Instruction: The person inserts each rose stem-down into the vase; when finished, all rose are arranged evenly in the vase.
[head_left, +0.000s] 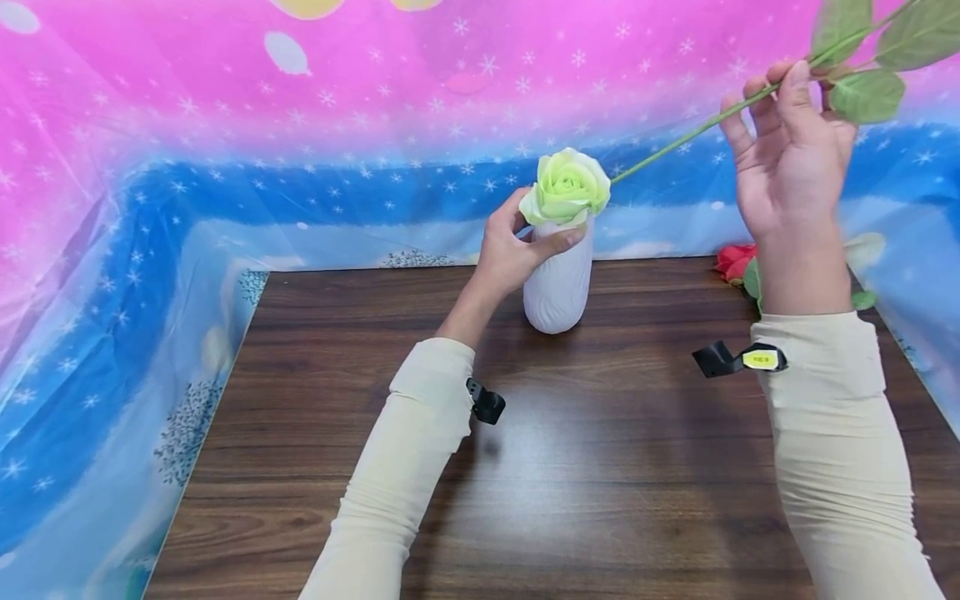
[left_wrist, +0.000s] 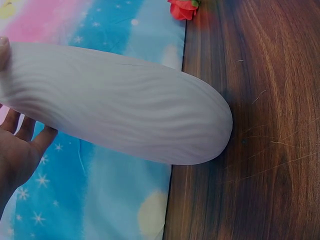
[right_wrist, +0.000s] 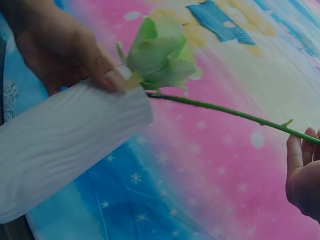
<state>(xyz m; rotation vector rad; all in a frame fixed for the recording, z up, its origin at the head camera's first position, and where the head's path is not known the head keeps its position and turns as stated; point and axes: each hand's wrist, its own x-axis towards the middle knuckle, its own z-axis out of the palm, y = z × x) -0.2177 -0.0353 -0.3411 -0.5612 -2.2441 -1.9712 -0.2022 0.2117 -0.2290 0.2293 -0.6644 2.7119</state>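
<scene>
My left hand (head_left: 513, 250) grips a white ridged vase (head_left: 557, 287) near its rim, thumb across the front. The vase leans slightly, its base low over the wooden table. A pale green rose (head_left: 567, 187) sits at the vase mouth; in the right wrist view its bloom (right_wrist: 162, 55) rises above the rim beside my left thumb. Raised at the upper right, my right hand (head_left: 791, 154) pinches a long green stem (head_left: 690, 140) with broad leaves (head_left: 870, 96). From there the stem slants down to the vase mouth beside the rose; its upper end is out of frame.
A red rose (head_left: 735, 260) with green leaves lies at the table's back right, partly hidden by my right forearm. The brown wooden table (head_left: 570, 467) is bordered by a pink and blue snowflake-patterned cloth (head_left: 360, 125) at the back and sides.
</scene>
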